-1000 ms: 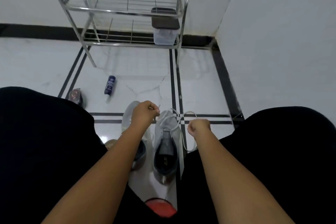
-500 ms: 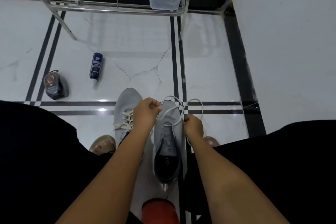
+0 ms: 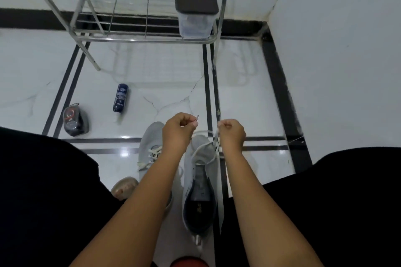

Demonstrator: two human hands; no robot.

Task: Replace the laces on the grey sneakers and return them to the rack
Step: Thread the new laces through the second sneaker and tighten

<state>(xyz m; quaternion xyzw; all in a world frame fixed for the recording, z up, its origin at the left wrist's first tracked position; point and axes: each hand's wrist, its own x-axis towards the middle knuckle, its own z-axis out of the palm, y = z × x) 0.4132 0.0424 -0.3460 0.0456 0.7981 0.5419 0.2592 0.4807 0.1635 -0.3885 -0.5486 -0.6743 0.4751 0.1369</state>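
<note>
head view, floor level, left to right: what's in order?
Shoe polish tin → blue bottle → laced grey sneaker → left hand → right hand, both pinching the white lace of the other sneaker.

Two bare forearms reach forward from the near edge of the frame, converging toward the centre between dark-clad knees at left and right. The left hand (image 3: 178, 131) is raised with fingers curled, its thumb and forefinger pinching the tip of a lace (image 3: 204, 149). The right hand (image 3: 232, 134), level with it and just to its right, is closed in a loose fist around the lace's other strand. The two hands are near each other but apart, knuckles facing up.
</note>
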